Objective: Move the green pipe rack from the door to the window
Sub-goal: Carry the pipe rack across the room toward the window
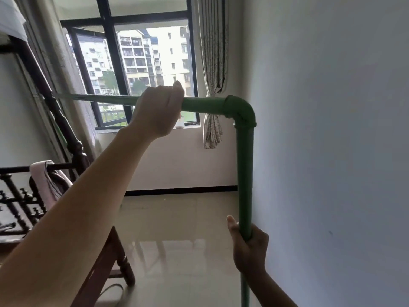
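Observation:
The green pipe rack (244, 173) shows a horizontal top bar, an elbow joint at the right and a vertical post running down beside the right wall. My left hand (159, 109) is wrapped around the top bar from above, arm stretched out. My right hand (249, 247) grips the vertical post low down, thumb up. The far left end of the bar runs behind the dark bed post, and the rack's foot is out of view. The window (137, 63) with black frames lies straight ahead, beyond the rack.
A dark wooden bed frame (66, 134) with a pink cloth (44, 180) over its rail stands at the left. Patterned curtains (213, 69) hang right of the window. A white wall (332, 129) runs close along the right. Shiny tiled floor (177, 229) stretches toward the window wall.

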